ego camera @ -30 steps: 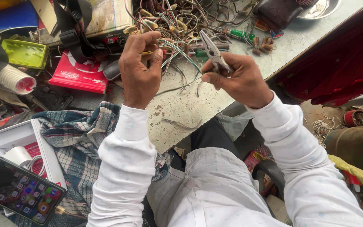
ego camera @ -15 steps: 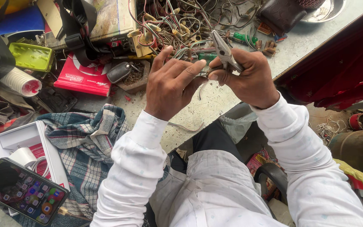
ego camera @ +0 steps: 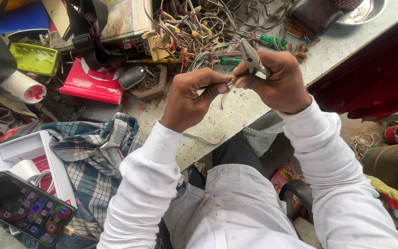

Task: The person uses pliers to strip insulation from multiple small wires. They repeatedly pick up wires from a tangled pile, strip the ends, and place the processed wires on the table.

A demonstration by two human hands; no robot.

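I see a thin wire (ego camera: 225, 88) pinched between the two hands, up above the grey table (ego camera: 236, 115). The right hand (ego camera: 279, 78) is closed tight around a pair of pliers (ego camera: 253, 57), and the metal tips of the pliers point up and away from me. The left hand (ego camera: 190, 99) is curled, with its thumb and first finger squeezing the wire right beside the right hand's fingertips. The two hands touch each other there. Just past the hands, on the table, lies a big messy pile of coloured wires (ego camera: 194, 32), with a green-handled screwdriver (ego camera: 266, 40) in it. Left of that pile sits a small tray with a black key fob (ego camera: 132, 77), then a flat red packet (ego camera: 93, 83), then a lime green box (ego camera: 34, 59). Near the table's close edge, by the left sleeve, a checked cloth (ego camera: 93, 157) is spread out. Left of the cloth is an open white box (ego camera: 26, 154), and a phone (ego camera: 24, 207) with a lit screen lies by it.
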